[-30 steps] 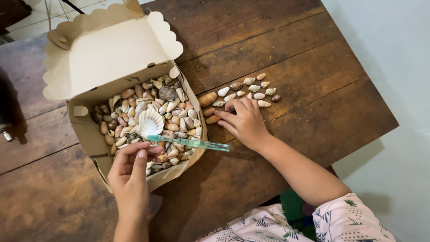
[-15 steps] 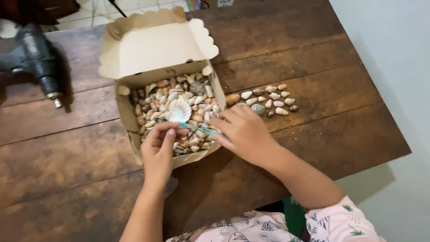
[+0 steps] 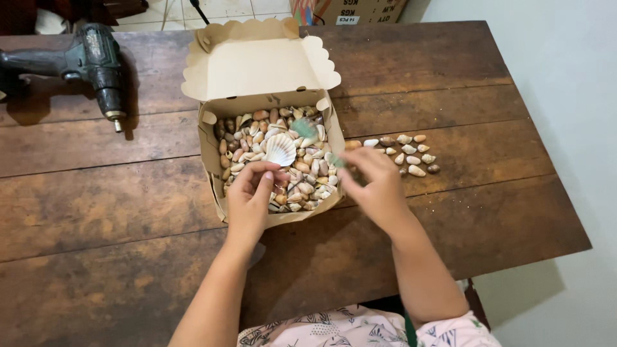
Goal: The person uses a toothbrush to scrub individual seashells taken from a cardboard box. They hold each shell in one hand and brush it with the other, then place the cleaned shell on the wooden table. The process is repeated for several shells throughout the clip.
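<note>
I look down on a dark wooden desk (image 3: 116, 212) with an open cardboard box (image 3: 209, 151) near its middle, lid flap folded back. The box is filled with small shells (image 3: 308, 180) in brown, cream and pink tones; one larger white fan-shaped shell (image 3: 281, 149) lies on top of them, near the centre.

My left hand (image 3: 249, 199) is over the near left part of the box, fingers curled narrow with the fingertips (image 3: 270, 172) pinched together just beside the fan-shaped shell. I cannot tell whether they hold a small shell.

My right hand (image 3: 376, 186) is at the box's right wall, blurred by motion. It grips a thin green brush (image 3: 318, 141), which reaches up and left over the shells, its pale green tip above the upper right part of the box.

A loose group of shells (image 3: 408, 153) lies on the desk just right of the box, beyond my right hand. A dark power drill (image 3: 90, 61) lies at the far left of the desk, well apart from the box.
</note>
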